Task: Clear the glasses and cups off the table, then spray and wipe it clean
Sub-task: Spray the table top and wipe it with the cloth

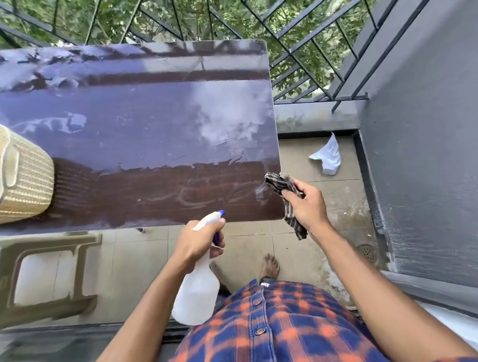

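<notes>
Bottle (196, 294) sat gripped in L hand (197, 244), aimed at table (144, 136) ahead; R hand (304, 204) clutched cloth (279, 182). Best: mist drier-looking strip nearest hands, then wipe.

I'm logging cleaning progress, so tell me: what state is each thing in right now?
Table, wet and streaked, with a film across the far part.
Spray bottle, held in the left hand, nozzle toward the table.
Cloth, bunched up, gripped by the right hand beside the table's right edge.
Basket, standing on the table's left end.
Paper, crumpled on the floor.
</notes>
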Demonstrator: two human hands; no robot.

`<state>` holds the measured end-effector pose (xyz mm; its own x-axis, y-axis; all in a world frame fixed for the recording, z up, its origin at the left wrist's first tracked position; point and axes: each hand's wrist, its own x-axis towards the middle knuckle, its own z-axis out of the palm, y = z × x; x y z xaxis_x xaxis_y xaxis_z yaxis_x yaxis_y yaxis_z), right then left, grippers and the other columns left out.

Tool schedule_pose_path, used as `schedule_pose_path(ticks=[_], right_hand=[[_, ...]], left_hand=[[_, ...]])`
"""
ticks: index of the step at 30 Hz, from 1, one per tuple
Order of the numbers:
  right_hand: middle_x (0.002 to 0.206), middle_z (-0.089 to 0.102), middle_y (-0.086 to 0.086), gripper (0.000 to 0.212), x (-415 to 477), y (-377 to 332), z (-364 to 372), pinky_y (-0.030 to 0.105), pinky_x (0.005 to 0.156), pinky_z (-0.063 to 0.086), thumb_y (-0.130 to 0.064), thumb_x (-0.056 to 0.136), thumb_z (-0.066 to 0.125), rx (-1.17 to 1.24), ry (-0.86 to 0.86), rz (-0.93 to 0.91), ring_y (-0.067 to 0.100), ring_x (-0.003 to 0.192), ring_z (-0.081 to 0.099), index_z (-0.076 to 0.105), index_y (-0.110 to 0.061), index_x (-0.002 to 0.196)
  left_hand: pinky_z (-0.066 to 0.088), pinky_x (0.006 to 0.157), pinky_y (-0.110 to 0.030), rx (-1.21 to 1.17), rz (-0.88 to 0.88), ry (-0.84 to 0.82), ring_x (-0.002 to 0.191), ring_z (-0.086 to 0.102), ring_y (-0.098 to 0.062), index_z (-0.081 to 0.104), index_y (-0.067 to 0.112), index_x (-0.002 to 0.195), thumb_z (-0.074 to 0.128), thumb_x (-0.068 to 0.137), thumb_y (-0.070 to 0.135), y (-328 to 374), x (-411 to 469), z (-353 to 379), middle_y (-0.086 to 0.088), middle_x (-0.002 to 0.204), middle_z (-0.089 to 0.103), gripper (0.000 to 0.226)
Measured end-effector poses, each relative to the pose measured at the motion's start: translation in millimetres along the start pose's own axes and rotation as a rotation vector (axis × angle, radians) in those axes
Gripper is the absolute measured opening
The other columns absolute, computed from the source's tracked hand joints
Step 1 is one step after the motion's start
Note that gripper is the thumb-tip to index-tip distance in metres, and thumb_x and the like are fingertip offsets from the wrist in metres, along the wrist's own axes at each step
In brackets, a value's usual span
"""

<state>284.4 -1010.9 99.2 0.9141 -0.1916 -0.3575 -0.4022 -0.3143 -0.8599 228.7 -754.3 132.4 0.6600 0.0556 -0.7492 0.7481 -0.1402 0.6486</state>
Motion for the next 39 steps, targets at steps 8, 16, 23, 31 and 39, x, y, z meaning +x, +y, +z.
schedule_pose_path(ticks=[8, 16, 23, 31, 39], right_hand=[[0.101, 0.072, -0.019, 0.038, -7.8, -28.2, 52.8, 0.011, 0.080, 0.045, -0.011, 0.090, 0.068, -0.051, -0.110, -0.070, -0.015, 0.083, 0.063, 0.069, -0.023, 0.127], [0.103, 0.069, -0.027, 0.041, -23.4, -54.4, 111.1, 0.012, 0.086, 0.047, -0.011, 0.091, 0.066, -0.140, -0.268, -0.162, -0.010, 0.095, 0.065, 0.068, -0.027, 0.128], [0.116, 0.069, -0.021, 0.041, -38.1, -62.1, 151.7, 0.020, 0.093, 0.045, -0.016, 0.090, 0.069, -0.234, -0.377, -0.194, 0.000, 0.108, 0.063, 0.067, -0.028, 0.130], [0.117, 0.070, -0.021, 0.045, -44.2, -67.5, 190.6, 0.037, 0.099, 0.052, -0.025, 0.084, 0.067, -0.252, -0.475, -0.243, 0.000, 0.109, 0.065, 0.067, -0.030, 0.128], [0.120, 0.070, -0.017, 0.046, -49.3, -70.7, 205.4, 0.038, 0.101, 0.050, -0.027, 0.083, 0.067, -0.276, -0.497, -0.246, 0.003, 0.112, 0.064, 0.067, -0.029, 0.129]], left_hand=[[0.045, 0.045, -0.027, -0.257, -0.007, 0.178, 0.057, 0.054, -0.026, 0.062, -0.008, 0.120, 0.060, 0.097, 0.025, -28.8, -4.9, -64.0, -0.018, 0.076, 0.056, 0.040], [0.061, 0.064, -0.041, -0.335, -0.013, 0.406, 0.058, 0.058, -0.025, 0.060, 0.010, 0.073, 0.060, 0.086, 0.031, -63.6, -22.3, -141.7, -0.016, 0.071, 0.055, 0.025], [0.063, 0.075, -0.052, -0.392, -0.076, 0.621, 0.048, 0.061, -0.023, 0.063, 0.011, 0.066, 0.066, 0.077, 0.039, -80.9, -36.9, -178.5, -0.011, 0.060, 0.060, 0.031], [0.062, 0.081, -0.043, -0.360, -0.148, 0.791, 0.056, 0.072, -0.022, 0.070, 0.007, 0.070, 0.064, 0.086, 0.042, -88.8, -51.8, -191.3, -0.006, 0.061, 0.070, 0.039], [0.056, 0.067, -0.034, -0.342, -0.132, 0.804, 0.056, 0.071, -0.025, 0.069, 0.008, 0.067, 0.064, 0.086, 0.041, -96.8, -57.5, -199.4, -0.009, 0.064, 0.072, 0.038]])
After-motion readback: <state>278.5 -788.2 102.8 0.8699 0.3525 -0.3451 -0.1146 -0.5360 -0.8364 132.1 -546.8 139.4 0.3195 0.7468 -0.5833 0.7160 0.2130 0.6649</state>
